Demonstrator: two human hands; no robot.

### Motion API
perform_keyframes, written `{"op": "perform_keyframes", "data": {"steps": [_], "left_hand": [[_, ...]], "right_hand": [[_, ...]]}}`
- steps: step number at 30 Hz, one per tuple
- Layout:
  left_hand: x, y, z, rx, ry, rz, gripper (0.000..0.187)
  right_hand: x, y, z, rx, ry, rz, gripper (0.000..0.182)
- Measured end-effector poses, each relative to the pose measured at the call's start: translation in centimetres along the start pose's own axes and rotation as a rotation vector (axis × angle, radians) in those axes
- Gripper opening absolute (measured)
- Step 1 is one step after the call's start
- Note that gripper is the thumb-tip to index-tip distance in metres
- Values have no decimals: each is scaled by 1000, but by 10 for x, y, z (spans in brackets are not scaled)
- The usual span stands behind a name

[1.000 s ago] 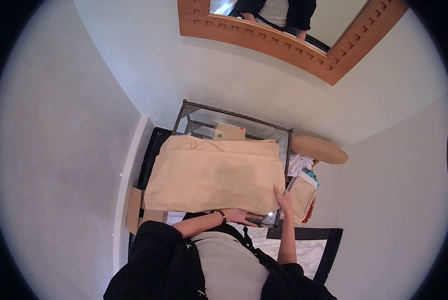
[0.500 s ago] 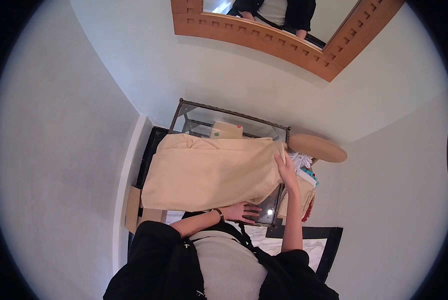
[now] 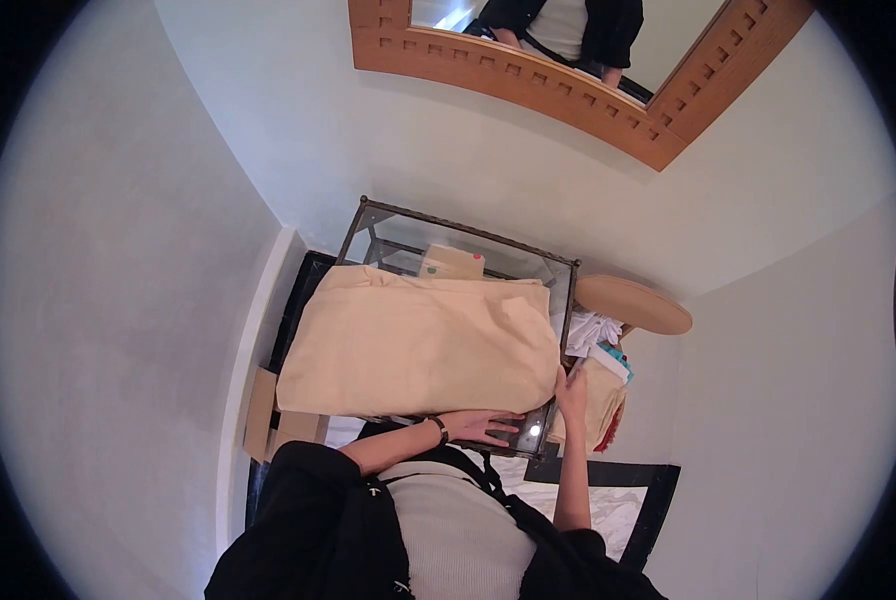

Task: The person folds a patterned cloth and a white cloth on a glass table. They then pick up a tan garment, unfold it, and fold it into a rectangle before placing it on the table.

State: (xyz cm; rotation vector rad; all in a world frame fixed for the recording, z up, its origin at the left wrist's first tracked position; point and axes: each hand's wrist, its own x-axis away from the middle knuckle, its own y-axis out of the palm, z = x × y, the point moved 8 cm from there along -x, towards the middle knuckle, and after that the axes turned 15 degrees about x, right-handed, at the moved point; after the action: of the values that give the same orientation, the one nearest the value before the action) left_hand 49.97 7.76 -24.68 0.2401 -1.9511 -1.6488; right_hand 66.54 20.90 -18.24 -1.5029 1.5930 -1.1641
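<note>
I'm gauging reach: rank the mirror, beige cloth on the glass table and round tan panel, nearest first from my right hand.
From the right hand:
1. Beige cloth, left, at the fingers
2. Round tan panel, ahead-right
3. Mirror, high on the wall

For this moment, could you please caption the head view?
Two hands at a folded beige cloth on a glass-topped table.

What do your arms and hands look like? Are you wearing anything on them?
Loose black sleeves reach about to the elbows, with bare forearms below. The left hand has a thin, dark band round its wrist. The right hand shows no band. Neither wears a glove, so the fingers are uncovered.
</note>
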Motion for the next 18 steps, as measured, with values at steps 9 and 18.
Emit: {"op": "perform_keyframes", "data": {"steps": [9,18], "left_hand": [[-18,9,5,258,109,85,39],[-20,8,-2,272,63,83,45]], "right_hand": [[75,59,-14,-813,322,-870,86],[24,42,-24,-1373,117,-192,48]]}}
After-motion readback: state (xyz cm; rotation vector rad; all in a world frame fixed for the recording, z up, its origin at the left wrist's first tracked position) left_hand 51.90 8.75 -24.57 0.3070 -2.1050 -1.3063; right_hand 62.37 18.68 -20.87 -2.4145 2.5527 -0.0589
